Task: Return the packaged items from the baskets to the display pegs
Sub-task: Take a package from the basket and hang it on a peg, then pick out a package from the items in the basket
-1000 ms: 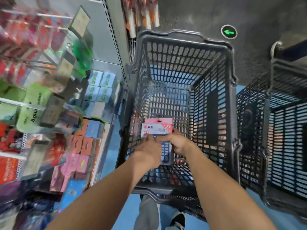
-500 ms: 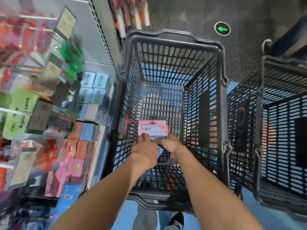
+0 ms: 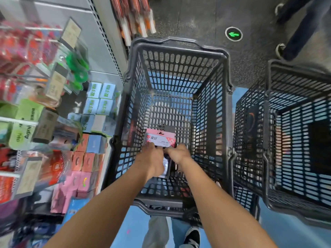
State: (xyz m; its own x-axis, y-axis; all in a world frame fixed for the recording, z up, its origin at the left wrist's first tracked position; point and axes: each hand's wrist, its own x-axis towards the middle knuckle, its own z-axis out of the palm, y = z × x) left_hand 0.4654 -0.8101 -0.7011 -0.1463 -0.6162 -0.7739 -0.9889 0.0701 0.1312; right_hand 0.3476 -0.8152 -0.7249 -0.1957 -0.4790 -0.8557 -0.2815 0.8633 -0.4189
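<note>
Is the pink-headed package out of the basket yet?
In: the pink-headed package lies within the basket walls, gripped by the left hand and right hand.

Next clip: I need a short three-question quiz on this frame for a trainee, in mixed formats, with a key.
1. True or false: the left hand and the right hand both hold the pink-topped package inside the near basket.
2. Where does the second basket stand relative to the near basket? A) on the person's left B) on the person's right C) stacked inside it
3. Fill in: the green arrow on the floor points toward the picture's ____ edge.
Key: 1 true; 2 B; 3 left.
</note>
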